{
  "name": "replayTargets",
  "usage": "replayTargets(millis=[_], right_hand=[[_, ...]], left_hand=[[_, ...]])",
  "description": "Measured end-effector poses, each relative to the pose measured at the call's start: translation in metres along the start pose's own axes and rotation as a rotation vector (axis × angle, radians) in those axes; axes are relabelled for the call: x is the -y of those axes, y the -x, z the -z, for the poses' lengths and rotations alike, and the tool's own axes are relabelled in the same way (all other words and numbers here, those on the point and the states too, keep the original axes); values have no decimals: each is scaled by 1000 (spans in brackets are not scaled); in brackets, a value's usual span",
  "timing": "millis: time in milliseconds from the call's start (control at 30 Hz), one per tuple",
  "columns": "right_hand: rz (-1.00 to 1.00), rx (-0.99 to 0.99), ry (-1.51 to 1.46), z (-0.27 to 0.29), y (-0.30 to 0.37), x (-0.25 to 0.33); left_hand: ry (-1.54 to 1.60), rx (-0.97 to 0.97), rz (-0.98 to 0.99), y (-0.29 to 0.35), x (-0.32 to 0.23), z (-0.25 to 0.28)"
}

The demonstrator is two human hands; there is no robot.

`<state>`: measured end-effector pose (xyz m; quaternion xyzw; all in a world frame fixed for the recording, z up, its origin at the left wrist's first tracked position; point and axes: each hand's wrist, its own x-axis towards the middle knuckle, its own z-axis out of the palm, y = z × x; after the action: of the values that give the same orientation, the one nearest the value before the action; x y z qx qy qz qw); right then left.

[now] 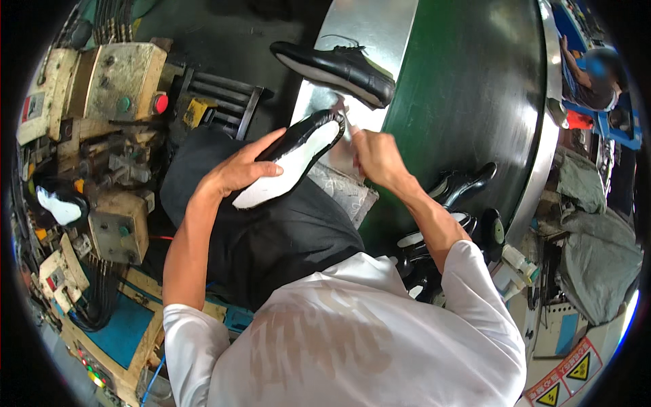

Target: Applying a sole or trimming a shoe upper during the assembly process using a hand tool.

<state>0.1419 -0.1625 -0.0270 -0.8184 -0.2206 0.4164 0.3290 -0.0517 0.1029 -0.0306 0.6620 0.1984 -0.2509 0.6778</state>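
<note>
We hold the black shoe upper (313, 144) white bottom up, at the near left of the metal ledge (369, 27). Our left hand (239, 171) is closed on its side, thumb resting on the white bottom. Our right hand (383, 159), at the ledge's near part, has its fingers curled just beside the upper's far end; with the blur there, we cannot tell what it grips. On the ledge, we see a laced black shoe (339, 71), its toe jutting past the left edge. Right of the ledge, we find a green work surface (468, 88) bearing more black shoes (470, 183); well left of the ledge, a control box (125, 78) with a red button (160, 103).
</note>
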Motion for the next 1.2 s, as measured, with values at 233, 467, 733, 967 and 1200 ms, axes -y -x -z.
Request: replayTargets(millis=[233, 467, 733, 967, 1200], right_hand=[[426, -479, 364, -59, -21, -71], [287, -394, -512, -31, 7, 3], [334, -409, -505, -29, 2, 9], [142, -145, -236, -9, -12, 19], [339, -188, 210, -24, -14, -28]], left_hand=[[61, -19, 21, 11, -10, -2], [135, -63, 102, 22, -12, -11], [132, -80, 110, 21, -17, -9], [166, -84, 47, 16, -14, 3], [68, -139, 34, 19, -13, -4]])
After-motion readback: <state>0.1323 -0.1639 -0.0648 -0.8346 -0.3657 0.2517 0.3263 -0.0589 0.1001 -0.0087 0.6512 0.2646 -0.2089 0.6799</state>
